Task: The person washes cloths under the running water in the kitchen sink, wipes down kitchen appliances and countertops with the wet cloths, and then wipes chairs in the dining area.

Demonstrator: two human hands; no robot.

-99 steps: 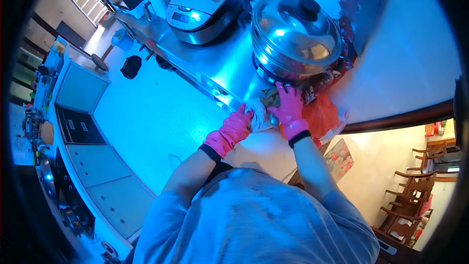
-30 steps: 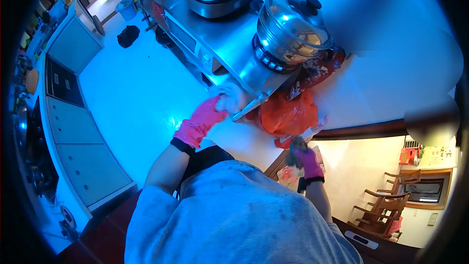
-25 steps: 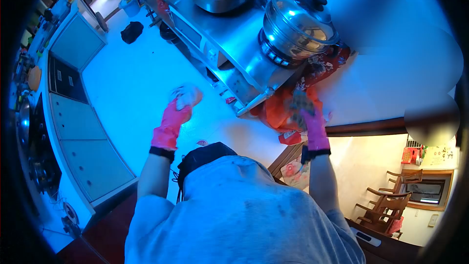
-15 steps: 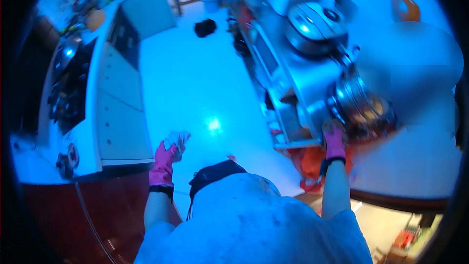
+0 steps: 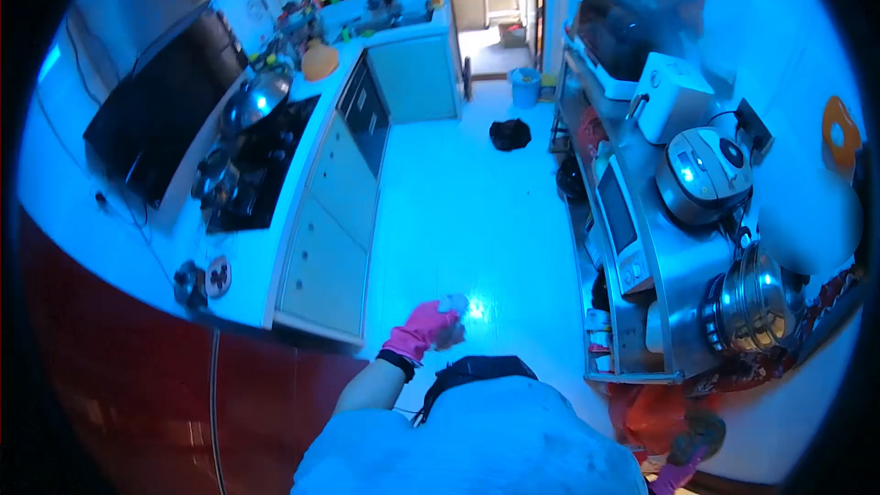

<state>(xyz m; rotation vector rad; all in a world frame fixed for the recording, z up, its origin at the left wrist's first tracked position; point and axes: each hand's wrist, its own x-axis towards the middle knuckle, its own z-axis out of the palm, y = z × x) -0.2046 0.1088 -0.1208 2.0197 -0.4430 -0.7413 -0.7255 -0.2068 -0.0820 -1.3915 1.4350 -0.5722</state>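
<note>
My left hand (image 5: pixel 424 330), in a pink work glove with a black cuff, is held over the pale floor in front of my body. Its fingers look bunched around a whitish-grey patch, which could be a crumpled cloth or the glove's own coating. My right hand (image 5: pixel 680 469), gloved in pink-purple, is low at the bottom right edge, partly cut off and blurred. Greyish fingers or palm show there beside an orange-red plastic bag (image 5: pixel 654 417) hanging under the steel rack's front corner. I cannot make out anything held in it.
On the right, a steel rack (image 5: pixel 632 376) carries a rice cooker (image 5: pixel 704 174), metal pots (image 5: pixel 752 302) and a microwave (image 5: pixel 621 225). Left, a counter has a gas stove (image 5: pixel 261 165) and a lidded wok (image 5: pixel 259 99). A black bag (image 5: pixel 510 135) and blue bucket (image 5: pixel 524 89) stand ahead.
My view has swung up and to the right. My right hand has left the rack's front corner by the pots and dropped to the bag. My left hand is closer to my body's middle.
</note>
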